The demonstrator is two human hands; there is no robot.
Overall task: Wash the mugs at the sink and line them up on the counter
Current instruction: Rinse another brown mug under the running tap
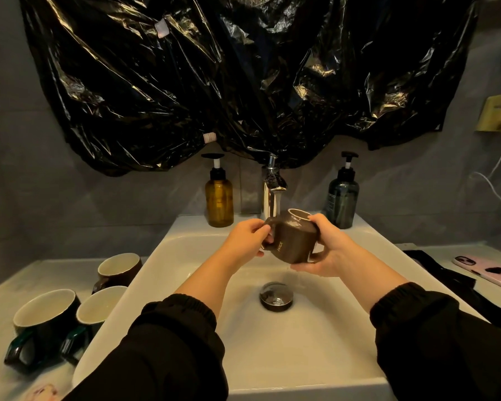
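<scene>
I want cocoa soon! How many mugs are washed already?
Maybe three: the back mug, left mug and middle mug stand on the counter, bunched rather than lined up. I cannot tell whether they are washed. Right now the left hand and right hand hold the held mug at the tap. Left: finish it, set it down, straighten the row.

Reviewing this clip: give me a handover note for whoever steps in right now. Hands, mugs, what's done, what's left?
Left hand pinches the handle of the held mug; right hand grips its body.
Held mug is tilted under the faucet, above the sink.
On the counter to the left stand three upright mugs: back mug, front-left mug, front-right mug.
Whether those are washed cannot be told.
Left: finish this mug, set it down, line up all four.
</scene>
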